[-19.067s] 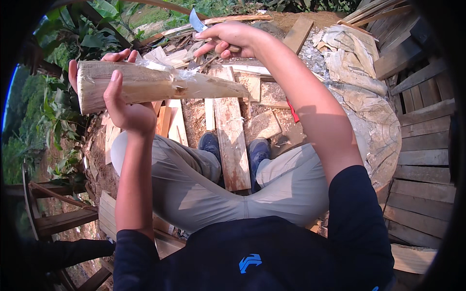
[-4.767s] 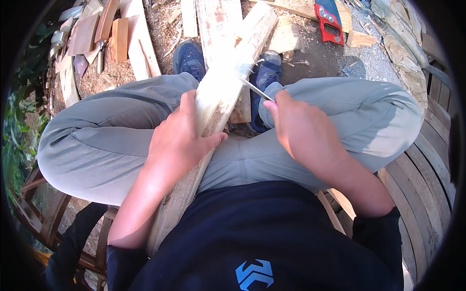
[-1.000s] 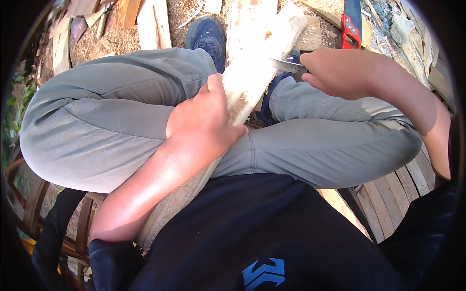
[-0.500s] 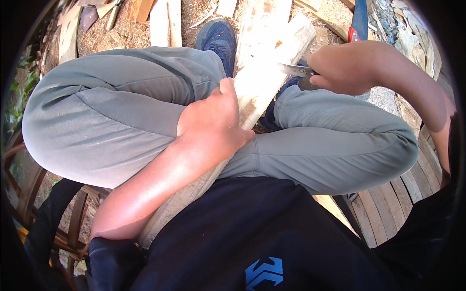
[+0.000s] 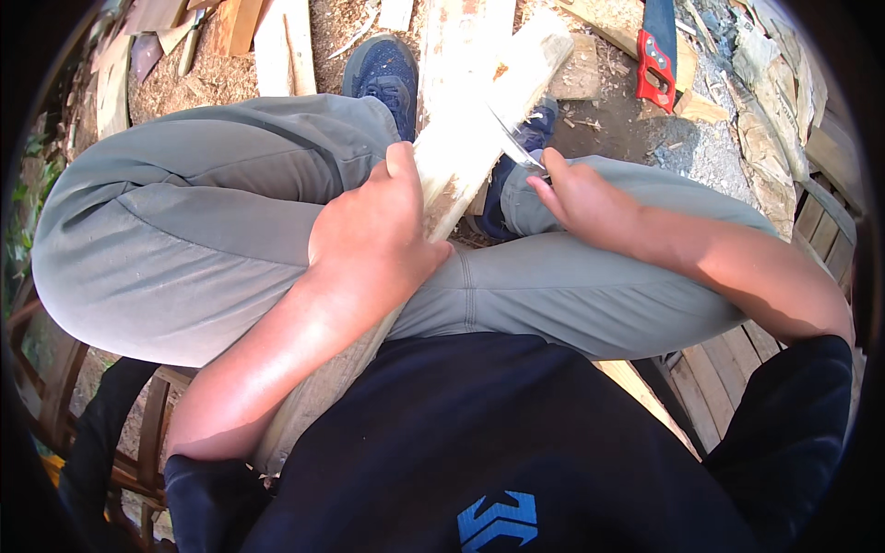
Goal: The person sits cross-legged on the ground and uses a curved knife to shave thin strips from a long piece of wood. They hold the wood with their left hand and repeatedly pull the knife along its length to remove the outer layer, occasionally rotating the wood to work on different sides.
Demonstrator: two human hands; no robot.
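Observation:
A long, pale wooden plank (image 5: 454,180) slants up from under my left forearm, across my lap, to between my shoes. My left hand (image 5: 373,226) is wrapped round it at mid-length, thumb on the near side. On its right, my right hand (image 5: 587,198) is closed round the handle of a knife (image 5: 516,143); the fingers hide the handle. The shiny blade points up and left, lying against or just over the plank's right edge; glare hides whether it touches. The plank's upper face is washed out by sunlight.
A saw with a red handle (image 5: 655,74) and blue blade lies at the far right. Wood offcuts (image 5: 284,51) and shavings cover the ground ahead. Another bright board (image 5: 466,37) runs between my shoes. A slatted wooden seat (image 5: 714,387) shows at lower right.
My right hand has come down and left toward my lap with the knife, whose blade now tilts more steeply. The saw's handle has come into sight. My left hand keeps its hold.

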